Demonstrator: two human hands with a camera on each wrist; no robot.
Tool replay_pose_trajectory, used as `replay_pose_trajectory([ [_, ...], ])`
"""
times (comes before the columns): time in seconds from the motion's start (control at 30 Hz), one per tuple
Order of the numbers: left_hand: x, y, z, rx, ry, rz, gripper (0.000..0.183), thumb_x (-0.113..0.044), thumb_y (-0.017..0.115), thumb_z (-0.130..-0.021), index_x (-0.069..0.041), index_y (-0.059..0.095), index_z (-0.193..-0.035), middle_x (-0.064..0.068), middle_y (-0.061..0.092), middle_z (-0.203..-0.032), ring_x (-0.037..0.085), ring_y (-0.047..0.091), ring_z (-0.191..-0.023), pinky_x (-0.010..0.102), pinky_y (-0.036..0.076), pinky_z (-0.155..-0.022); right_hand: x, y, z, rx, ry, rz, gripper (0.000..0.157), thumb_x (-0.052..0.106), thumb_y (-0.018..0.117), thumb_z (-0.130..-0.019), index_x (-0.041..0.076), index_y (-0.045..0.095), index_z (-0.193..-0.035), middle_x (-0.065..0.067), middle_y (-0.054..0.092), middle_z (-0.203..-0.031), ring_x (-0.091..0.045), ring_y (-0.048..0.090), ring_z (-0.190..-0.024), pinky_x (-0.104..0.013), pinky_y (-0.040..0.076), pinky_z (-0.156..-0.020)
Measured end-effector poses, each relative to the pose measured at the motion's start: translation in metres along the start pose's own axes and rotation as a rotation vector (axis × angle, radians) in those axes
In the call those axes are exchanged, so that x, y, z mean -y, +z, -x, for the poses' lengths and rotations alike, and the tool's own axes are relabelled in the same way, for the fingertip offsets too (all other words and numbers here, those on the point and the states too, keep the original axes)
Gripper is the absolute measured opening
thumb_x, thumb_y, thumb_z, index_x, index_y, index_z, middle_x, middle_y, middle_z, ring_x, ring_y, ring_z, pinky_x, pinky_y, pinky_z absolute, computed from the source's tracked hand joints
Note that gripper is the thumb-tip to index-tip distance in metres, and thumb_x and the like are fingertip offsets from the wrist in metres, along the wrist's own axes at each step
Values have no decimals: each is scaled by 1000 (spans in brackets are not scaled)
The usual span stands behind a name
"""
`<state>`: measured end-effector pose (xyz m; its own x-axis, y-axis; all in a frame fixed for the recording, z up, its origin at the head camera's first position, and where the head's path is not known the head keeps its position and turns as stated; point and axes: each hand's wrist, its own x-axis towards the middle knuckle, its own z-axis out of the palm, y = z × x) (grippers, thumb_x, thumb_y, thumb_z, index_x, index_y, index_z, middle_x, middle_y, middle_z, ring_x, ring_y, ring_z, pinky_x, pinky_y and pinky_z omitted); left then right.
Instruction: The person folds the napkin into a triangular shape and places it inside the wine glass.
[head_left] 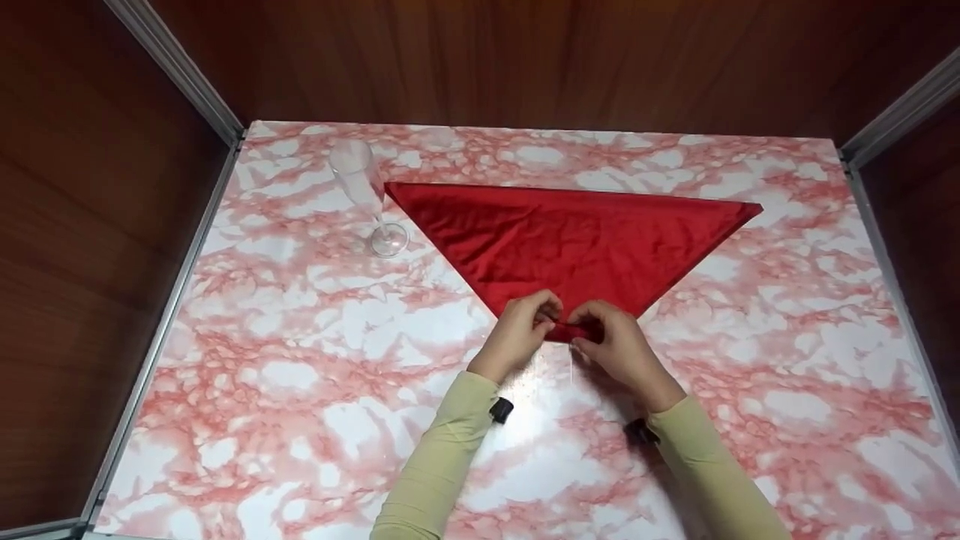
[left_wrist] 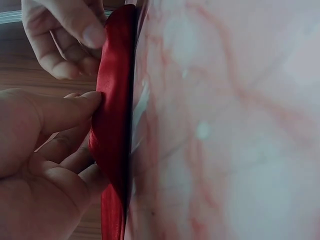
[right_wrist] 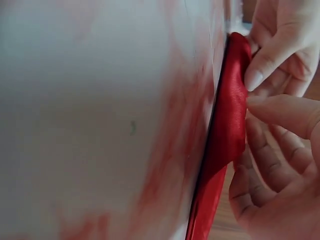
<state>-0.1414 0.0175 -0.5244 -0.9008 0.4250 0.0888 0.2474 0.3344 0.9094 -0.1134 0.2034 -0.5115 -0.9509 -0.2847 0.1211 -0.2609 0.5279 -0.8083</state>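
Observation:
A red cloth napkin (head_left: 570,240) lies on the table with its long edge at the back and its sides narrowing toward me. Its near edge is folded over into a narrow flap. My left hand (head_left: 516,334) pinches this folded edge between thumb and fingers. Close beside it, my right hand (head_left: 619,346) pinches the same edge a little to the right. In the left wrist view, the shiny fold (left_wrist: 116,80) sits low against the tabletop, thumbs on its near side. The right wrist view shows the right fingers (right_wrist: 267,157) curled behind the fold.
A clear champagne flute (head_left: 389,241) stands left of the napkin, near its back left corner. The table (head_left: 315,420) has a red and white marbled top. Brown wood-look panels (head_left: 525,67) in metal frames border it at the back and both sides.

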Motion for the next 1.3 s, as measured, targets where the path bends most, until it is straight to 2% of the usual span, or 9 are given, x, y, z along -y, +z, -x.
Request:
replay_pose_trajectory([
  [0.23, 2, -3, -3, -11, 19, -11, 27, 15, 60, -84, 3, 60, -108, 13, 65, -97, 20, 64, -88, 16, 49, -76, -3, 2, -1, 21, -64, 66, 30, -10, 75, -73, 7, 67, -97, -1, 64, -98, -19, 57, -99, -36, 45, -88],
  [0.4, 4, -3, -5, -20, 19, -21, 31, 14, 61, -83, 2, 59, -112, 12, 66, -94, 19, 64, -86, 16, 49, -75, -3, 3, -4, 48, -63, 66, 35, -11, 75, -73, 5, 66, -102, -3, 64, -100, -20, 58, -100, -37, 47, -88],
  [0.57, 4, -3, -5, -26, 5, -36, 33, 13, 62, -84, 2, 59, -115, 11, 65, -94, 18, 64, -85, 17, 49, -75, -3, 2, -7, 80, -56, 30, 45, -16, 69, -74, 3, 62, -114, -7, 65, -103, -20, 60, -98, -37, 49, -85],
  [0.73, 3, -3, -5, -25, 41, -79, 34, 9, 66, -83, -2, 60, -114, 11, 65, -96, 17, 64, -88, 20, 50, -79, -4, 2, -10, 78, -50, 53, 52, -16, 67, -73, 6, 60, -120, -7, 66, -98, -18, 61, -93, -36, 50, -82],
  [0.83, 3, -3, -4, -9, 59, -94, 39, 3, 72, -80, -4, 59, -116, 8, 66, -97, 16, 63, -92, 22, 49, -82, -5, 1, -10, 75, -51, 55, 50, -15, 67, -74, 6, 61, -119, -6, 67, -95, -18, 62, -91, -36, 51, -80],
  [0.97, 3, -3, -3, 24, 53, -48, 47, 3, 77, -76, -5, 59, -118, 6, 66, -98, 13, 62, -96, 21, 49, -84, -6, 0, -11, 80, -38, 31, 42, -14, 67, -77, 4, 62, -115, -6, 67, -96, -20, 63, -92, -38, 51, -81],
  [1.2, 5, -4, -4, 53, 50, 44, 44, 14, 74, -72, -5, 62, -110, 7, 66, -100, 13, 61, -99, 20, 48, -86, -6, -4, -15, 98, 62, -61, 33, -13, 67, -80, 3, 63, -109, -8, 68, -96, -22, 64, -91, -35, 51, -79],
  [1.3, 6, -4, -5, 53, 46, 66, 43, 17, 71, -73, -3, 62, -110, 9, 66, -101, 15, 62, -99, 20, 49, -85, -7, -5, -17, 92, 85, -67, 30, -12, 66, -82, 2, 64, -108, -10, 67, -96, -22, 63, -90, -33, 51, -77],
])
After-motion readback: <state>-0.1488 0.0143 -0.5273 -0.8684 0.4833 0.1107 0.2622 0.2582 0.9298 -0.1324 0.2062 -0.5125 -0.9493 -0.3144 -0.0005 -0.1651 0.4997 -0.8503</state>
